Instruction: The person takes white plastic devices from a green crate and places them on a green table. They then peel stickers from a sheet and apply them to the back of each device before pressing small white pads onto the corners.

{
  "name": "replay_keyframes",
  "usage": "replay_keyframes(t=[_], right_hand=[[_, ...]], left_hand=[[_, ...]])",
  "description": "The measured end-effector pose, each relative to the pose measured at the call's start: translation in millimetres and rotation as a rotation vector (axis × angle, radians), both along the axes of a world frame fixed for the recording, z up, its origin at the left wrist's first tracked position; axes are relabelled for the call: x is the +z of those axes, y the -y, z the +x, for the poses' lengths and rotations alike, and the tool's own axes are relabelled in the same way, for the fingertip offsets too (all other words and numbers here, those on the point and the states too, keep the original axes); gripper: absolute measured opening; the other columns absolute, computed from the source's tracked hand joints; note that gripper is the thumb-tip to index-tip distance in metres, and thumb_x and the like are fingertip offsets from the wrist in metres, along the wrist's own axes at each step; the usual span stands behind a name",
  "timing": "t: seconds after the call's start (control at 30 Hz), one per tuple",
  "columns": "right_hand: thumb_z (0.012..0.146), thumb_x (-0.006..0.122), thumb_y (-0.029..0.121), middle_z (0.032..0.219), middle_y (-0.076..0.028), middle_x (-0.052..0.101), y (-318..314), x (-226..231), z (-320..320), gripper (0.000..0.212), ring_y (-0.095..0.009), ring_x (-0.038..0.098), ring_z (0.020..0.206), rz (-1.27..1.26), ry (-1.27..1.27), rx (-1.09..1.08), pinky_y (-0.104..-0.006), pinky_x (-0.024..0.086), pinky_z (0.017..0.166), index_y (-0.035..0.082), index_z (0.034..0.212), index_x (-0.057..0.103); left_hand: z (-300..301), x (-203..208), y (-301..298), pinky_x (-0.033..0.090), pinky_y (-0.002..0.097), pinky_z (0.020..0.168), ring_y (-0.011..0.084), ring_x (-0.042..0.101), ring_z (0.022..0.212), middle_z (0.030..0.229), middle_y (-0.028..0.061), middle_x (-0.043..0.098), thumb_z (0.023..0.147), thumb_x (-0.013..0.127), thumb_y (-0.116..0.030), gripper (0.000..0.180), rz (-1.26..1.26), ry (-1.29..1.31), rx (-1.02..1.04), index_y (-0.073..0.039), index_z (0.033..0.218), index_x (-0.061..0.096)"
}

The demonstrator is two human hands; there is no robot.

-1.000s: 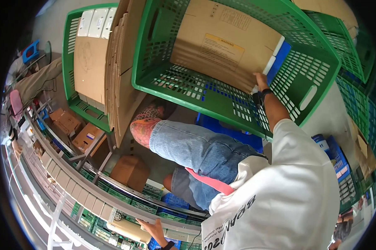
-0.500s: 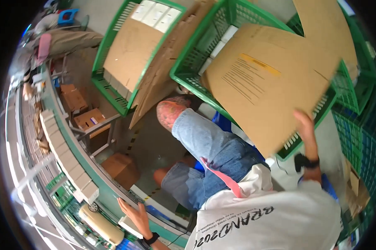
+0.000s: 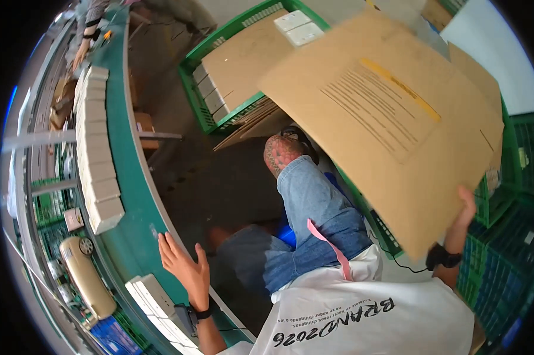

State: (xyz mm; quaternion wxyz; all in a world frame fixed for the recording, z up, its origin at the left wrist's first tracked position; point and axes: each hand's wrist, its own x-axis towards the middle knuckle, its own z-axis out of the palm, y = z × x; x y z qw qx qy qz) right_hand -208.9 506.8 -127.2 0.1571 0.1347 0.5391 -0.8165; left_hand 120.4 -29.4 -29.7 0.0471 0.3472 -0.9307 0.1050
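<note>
My right hand (image 3: 463, 212) grips the lower right edge of a large brown cardboard sheet (image 3: 367, 171), which is tilted above a green crate (image 3: 386, 235). A yellow strip and dark printed lines mark the sheet, and it hides most of the crate. Over the edge of a green conveyor belt (image 3: 138, 195), my left hand (image 3: 184, 265) has its fingers stretched out and holds nothing. Just below that hand is a row of white boxes (image 3: 154, 302) on the belt.
A longer row of white boxes (image 3: 98, 160) runs along the belt. Ahead stands another green crate (image 3: 205, 118) with cardboard and white boxes inside. Stacked crates (image 3: 497, 260) rise at the right. A co-worker's hand (image 3: 81, 54) reaches over the far belt. A tan toy car (image 3: 86, 278) sits at the left.
The cardboard sheet has lifted and shifted with my right hand, covering more of the crate. My view has turned, bringing the belt further in. My left hand stays open near the belt.
</note>
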Motion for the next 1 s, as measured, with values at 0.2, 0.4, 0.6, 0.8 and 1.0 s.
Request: replay_keyframes(t=[0.2, 0.4, 0.6, 0.8, 1.0], right_hand=[[0.088, 0.063, 0.03, 0.119, -0.011, 0.064, 8.1, 133.9, 15.9, 0.05, -0.026, 0.062, 0.104, -0.088, 0.142, -0.114, -0.0361, 0.05, 0.09, -0.001, 0.127, 0.057], [0.089, 0.062, 0.029, 0.122, -0.013, 0.064, 26.5, 138.4, 8.6, 0.052, -0.027, 0.063, 0.106, 0.277, 0.039, -0.07, -0.0369, 0.05, 0.091, -0.002, 0.13, 0.056], [0.089, 0.064, 0.025, 0.125, -0.014, 0.063, 32.7, 168.9, 15.8, 0.052, -0.026, 0.061, 0.112, 0.109, 0.01, 0.06, -0.0371, 0.049, 0.097, -0.002, 0.132, 0.054], [0.09, 0.064, 0.024, 0.125, -0.012, 0.062, 91.9, 147.3, 8.6, 0.049, -0.025, 0.061, 0.114, 0.24, 0.006, 0.084, -0.0385, 0.048, 0.099, 0.0, 0.131, 0.054], [0.095, 0.06, 0.026, 0.111, -0.009, 0.067, 185.2, 122.4, -22.3, 0.038, -0.02, 0.065, 0.098, 0.193, -0.097, 0.17, -0.0347, 0.052, 0.082, 0.003, 0.125, 0.057]], left_hand=[[-6.2, 1.5, -3.8, 0.028, 0.0522, 0.112, 0.0426, 0.034, 0.141, 0.155, 0.0263, 0.033, 0.089, 0.067, -0.018, 0.076, 0.021, -0.021, 0.011, 0.004, 0.151, 0.03], [-4.4, -1.8, -1.2, 0.028, 0.053, 0.112, 0.0431, 0.034, 0.141, 0.154, 0.0263, 0.033, 0.09, 0.066, -0.019, 0.073, 0.003, -0.034, 0.006, 0.002, 0.151, 0.032], [0.6, -3.3, 0.8, 0.029, 0.0535, 0.112, 0.0431, 0.033, 0.142, 0.154, 0.0257, 0.034, 0.092, 0.066, -0.022, 0.071, 0.007, -0.065, 0.004, -0.001, 0.151, 0.035], [-0.1, -4.8, -1.6, 0.029, 0.0538, 0.112, 0.0428, 0.033, 0.142, 0.154, 0.0254, 0.035, 0.092, 0.066, -0.023, 0.07, -0.004, -0.068, 0.003, -0.001, 0.152, 0.035], [1.8, -2.6, -2.0, 0.029, 0.0546, 0.112, 0.0427, 0.033, 0.142, 0.154, 0.0261, 0.035, 0.092, 0.066, -0.022, 0.07, 0.024, -0.091, 0.013, -0.001, 0.151, 0.036]])
